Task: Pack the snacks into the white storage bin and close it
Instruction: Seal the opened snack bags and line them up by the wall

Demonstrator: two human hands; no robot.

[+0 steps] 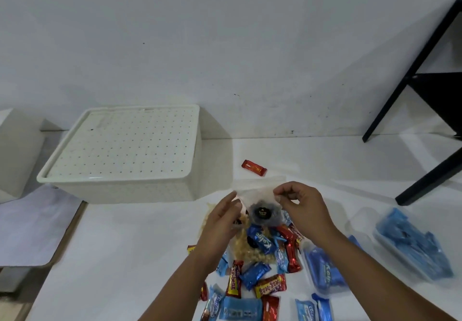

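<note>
Head view: open white floor [325,160] stretches right of the bin [125,155], clear up to the black frame [425,70] at the far right edge. The bin sits left, against the wall, its dotted lid [125,143] on. One red bar [253,167] lies alone just beyond the hands. Left hand [225,220] and right hand [297,205] are up over the snack pile [260,265], each pinching a side of a clear bag [260,195] with a dark round label. To the right, two clear tubs [412,243] hold blue packets.
</note>
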